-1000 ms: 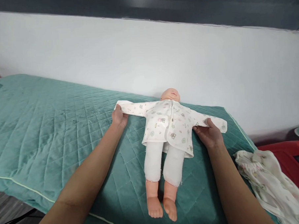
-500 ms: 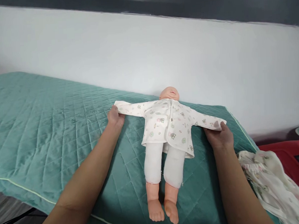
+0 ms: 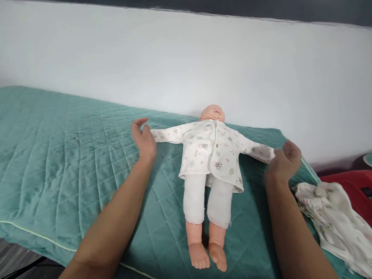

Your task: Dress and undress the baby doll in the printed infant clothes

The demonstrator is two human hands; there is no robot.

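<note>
A baby doll (image 3: 196, 237) lies on its back, wearing a white long-sleeved baby shirt (image 3: 201, 149) with small printed figures. Both sleeves are spread out sideways, and the shirt front overlaps down the middle. My left hand (image 3: 143, 139) is at the end of the sleeve on the left, its thumb and curled fingers apart, gripping nothing. At the other sleeve end, my right hand (image 3: 284, 160) is raised with bent fingers and a gap beside the thumb. It partly hides that cuff and is slightly blurred.
A green quilted cover (image 3: 67, 169) lies under the doll, against a white wall (image 3: 170, 62). Printed baby pants (image 3: 340, 223) lie crumpled at the right edge, beside a red object (image 3: 354, 181).
Both hands have let go of the sleeve ends, which they pinched before. Their fingers have turned upward, and the sleeves stay stretched outward.
</note>
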